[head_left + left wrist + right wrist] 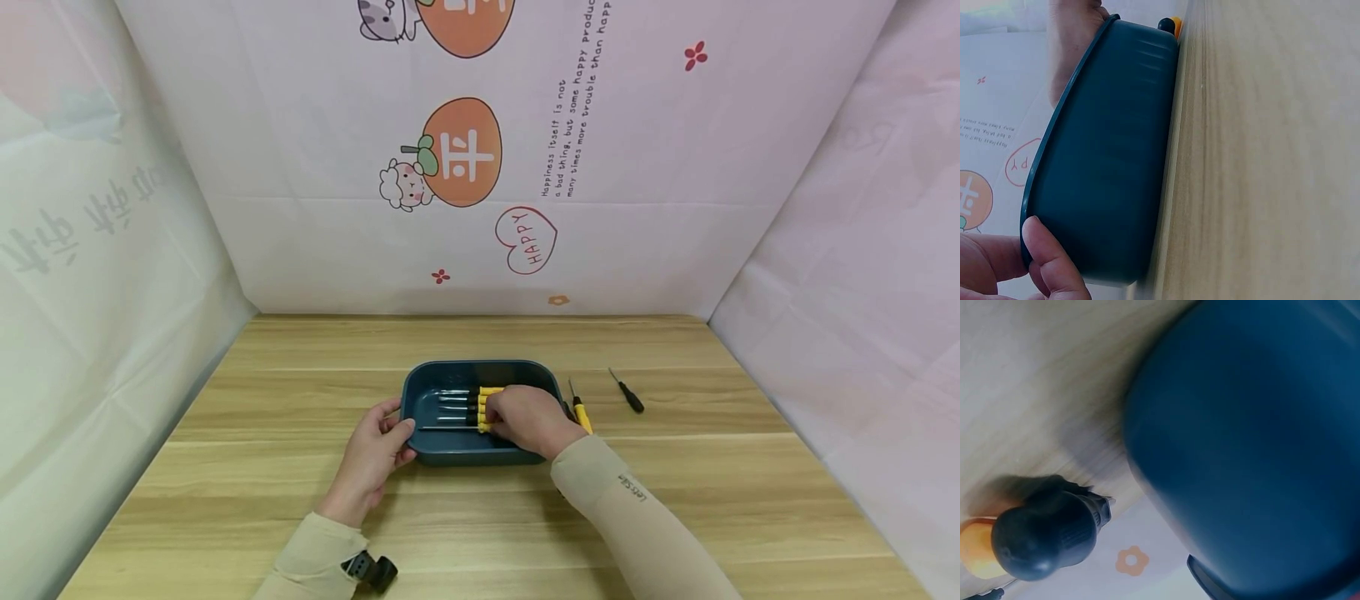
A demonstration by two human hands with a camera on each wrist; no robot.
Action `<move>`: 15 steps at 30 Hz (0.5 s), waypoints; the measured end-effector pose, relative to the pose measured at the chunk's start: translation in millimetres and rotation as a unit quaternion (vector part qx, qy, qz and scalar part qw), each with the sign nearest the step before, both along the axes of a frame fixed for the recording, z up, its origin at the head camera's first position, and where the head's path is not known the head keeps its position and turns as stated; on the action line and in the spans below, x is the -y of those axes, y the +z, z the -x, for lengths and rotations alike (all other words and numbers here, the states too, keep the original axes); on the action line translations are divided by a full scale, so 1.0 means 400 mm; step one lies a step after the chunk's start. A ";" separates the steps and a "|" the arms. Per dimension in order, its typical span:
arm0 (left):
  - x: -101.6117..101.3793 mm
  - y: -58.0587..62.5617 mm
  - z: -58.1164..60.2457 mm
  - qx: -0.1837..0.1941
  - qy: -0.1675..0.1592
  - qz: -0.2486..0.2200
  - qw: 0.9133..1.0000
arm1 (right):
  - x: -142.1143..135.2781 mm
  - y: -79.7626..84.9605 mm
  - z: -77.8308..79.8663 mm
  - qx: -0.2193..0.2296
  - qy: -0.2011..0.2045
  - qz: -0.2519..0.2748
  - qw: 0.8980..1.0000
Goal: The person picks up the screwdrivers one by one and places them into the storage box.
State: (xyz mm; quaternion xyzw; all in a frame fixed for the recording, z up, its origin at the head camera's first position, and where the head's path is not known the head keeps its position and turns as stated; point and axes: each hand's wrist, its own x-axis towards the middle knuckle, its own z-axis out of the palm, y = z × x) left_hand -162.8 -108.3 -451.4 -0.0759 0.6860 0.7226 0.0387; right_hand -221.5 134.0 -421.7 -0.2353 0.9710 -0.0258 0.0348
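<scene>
A dark blue box point(472, 457) with a raised rim stands on the table, its outer wall point(1104, 144) filling much of the left wrist view. My left hand point(375, 446) grips its left end, thumb over the rim and fingers outside. Inside lie several screwdrivers point(457, 408) side by side, shafts to the left and yellow-and-black handles to the right. My right hand point(528, 417) reaches in from the right, its curled fingers pinching the yellow handle of the frontmost screwdriver point(450, 428). The palm hides the other handle ends. The right wrist view shows only the box's outside point(1241, 437).
Just right of the box lies a yellow-handled screwdriver point(582, 415), with a black handle point(1044, 534) beside it. Farther right is a small black screwdriver point(630, 396). Printed white cloth point(637, 250) walls the table point(712, 500) at the back and sides.
</scene>
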 end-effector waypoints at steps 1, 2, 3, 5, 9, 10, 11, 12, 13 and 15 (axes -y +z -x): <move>0.000 0.000 0.000 0.000 0.000 0.000 1.000 | 0.000 0.000 0.000 -0.002 0.000 -0.001 1.000; 0.000 0.000 0.000 0.000 0.000 0.000 1.000 | 0.001 -0.001 0.000 -0.004 -0.001 -0.001 1.000; 0.000 0.000 0.000 0.000 0.000 0.000 1.000 | 0.001 -0.002 0.000 -0.005 -0.002 -0.002 1.000; 0.000 0.000 0.000 0.000 0.000 0.000 1.000 | 0.002 -0.003 0.000 -0.008 -0.003 -0.001 1.000; 0.000 0.000 0.000 0.002 0.000 -0.001 1.000 | 0.003 -0.005 0.001 -0.011 -0.008 0.006 1.000; 0.000 -0.001 0.001 0.003 0.000 -0.002 1.000 | 0.004 -0.006 0.001 -0.012 -0.009 0.007 1.000; 0.000 -0.001 0.000 0.003 0.000 -0.002 1.000 | 0.004 -0.006 0.001 -0.013 -0.009 0.008 1.000; 0.000 0.000 0.000 0.003 0.000 -0.002 1.000 | 0.004 -0.006 0.001 -0.013 -0.010 0.008 1.000; 0.000 0.000 0.000 0.003 0.000 -0.002 1.000 | 0.005 -0.006 0.001 -0.015 -0.010 0.008 1.000; 0.000 0.000 0.000 0.003 0.000 -0.002 1.000 | 0.005 -0.007 0.002 -0.017 -0.011 0.006 1.000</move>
